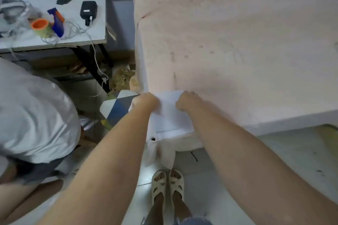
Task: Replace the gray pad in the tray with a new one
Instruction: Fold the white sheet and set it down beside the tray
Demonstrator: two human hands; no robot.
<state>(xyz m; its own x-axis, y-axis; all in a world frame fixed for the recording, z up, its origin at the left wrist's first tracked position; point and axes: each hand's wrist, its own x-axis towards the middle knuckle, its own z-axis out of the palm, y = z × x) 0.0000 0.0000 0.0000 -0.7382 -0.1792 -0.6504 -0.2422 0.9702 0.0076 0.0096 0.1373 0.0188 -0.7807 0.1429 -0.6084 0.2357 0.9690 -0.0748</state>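
side table point(54, 42) left of covered table point(237, 42)

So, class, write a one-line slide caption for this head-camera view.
Both hands, left hand and right hand, grip a white folded sheet at the corner of a pale pink covered table.

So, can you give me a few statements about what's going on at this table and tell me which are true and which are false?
1. Both hands grip the white sheet at the near corner of the table. True: the left hand and the right hand each hold the white sheet.
2. The big table is covered in green cloth. False: the cloth on the big table is pale pink.
3. A black charger lies on the side table at left. True: the black charger lies on the side table.
4. The tape roll on the side table has a blue core. False: the tape roll has an orange core.
5. The person is barefoot. False: cream sandals are on the feet.
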